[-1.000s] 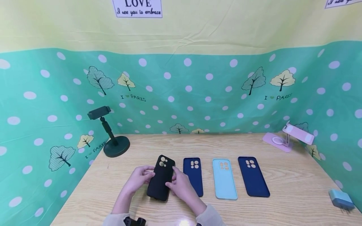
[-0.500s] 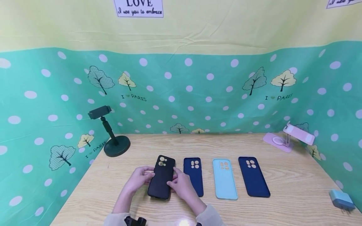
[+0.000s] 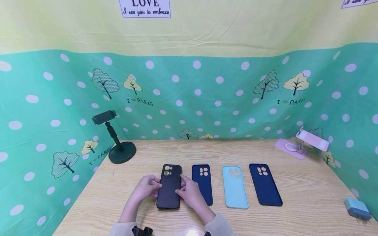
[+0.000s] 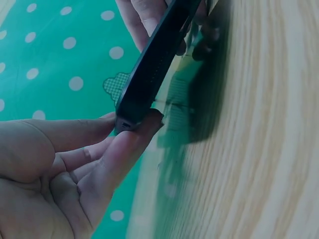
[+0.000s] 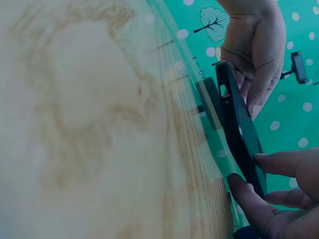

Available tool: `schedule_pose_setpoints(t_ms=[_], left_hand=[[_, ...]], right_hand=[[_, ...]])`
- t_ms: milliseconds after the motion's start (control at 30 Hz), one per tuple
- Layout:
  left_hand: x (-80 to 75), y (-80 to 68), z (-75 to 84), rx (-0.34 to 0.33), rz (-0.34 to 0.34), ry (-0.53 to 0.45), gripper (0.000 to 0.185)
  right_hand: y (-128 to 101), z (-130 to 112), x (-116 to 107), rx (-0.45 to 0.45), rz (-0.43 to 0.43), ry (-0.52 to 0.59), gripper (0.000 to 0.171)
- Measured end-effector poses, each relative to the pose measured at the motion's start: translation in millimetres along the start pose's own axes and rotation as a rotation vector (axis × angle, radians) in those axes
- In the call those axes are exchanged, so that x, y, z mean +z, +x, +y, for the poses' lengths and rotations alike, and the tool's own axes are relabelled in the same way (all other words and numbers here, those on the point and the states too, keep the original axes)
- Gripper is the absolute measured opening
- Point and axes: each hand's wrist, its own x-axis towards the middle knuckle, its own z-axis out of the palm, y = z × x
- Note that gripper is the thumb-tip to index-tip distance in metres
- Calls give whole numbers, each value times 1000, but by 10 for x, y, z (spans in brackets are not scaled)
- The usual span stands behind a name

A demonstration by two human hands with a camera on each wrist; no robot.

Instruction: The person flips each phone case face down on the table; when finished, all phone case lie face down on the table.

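Observation:
A black phone case [image 3: 169, 190] with round camera holes is held back side up between both hands at the left of the table. My left hand [image 3: 144, 187] pinches its left edge with thumb and fingers. On the right edge my right hand [image 3: 190, 194] pinches it the same way. In the left wrist view the case [image 4: 154, 64] is seen edge-on, tilted and raised off the wood. A slot shows in the end of the case [image 5: 239, 127] in the right wrist view. Right of it lies a navy phone case [image 3: 203, 183], partly behind my right hand.
A light blue phone case [image 3: 235, 188] and a second navy case [image 3: 265, 186] lie further right in a row. A black stand [image 3: 119, 149] stands back left, a pink folding stand [image 3: 290, 147] back right. A blue charger plug [image 3: 356, 207] sits near the right edge.
The black case has turned from a slant to nearly straight, its top end swinging left and its near end slightly right. Both hands keep their hold; the other cases stay put.

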Motion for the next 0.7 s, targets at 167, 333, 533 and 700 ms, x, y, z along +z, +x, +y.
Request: schedule_pose_setpoints(t_ms=[167, 333, 533, 700], left_hand=[[19, 11, -14, -17, 40, 17, 20], [40, 17, -22, -41, 68, 22, 24], [60, 22, -25, -60, 70, 29, 31], [67, 29, -40, -51, 57, 23, 32]], right_hand=[[7, 5, 9, 4, -3, -28, 62], [15, 6, 18, 11, -1, -69, 61], [27, 4, 34, -7, -1, -118, 58], [25, -7, 43, -9, -3, -137, 57]])
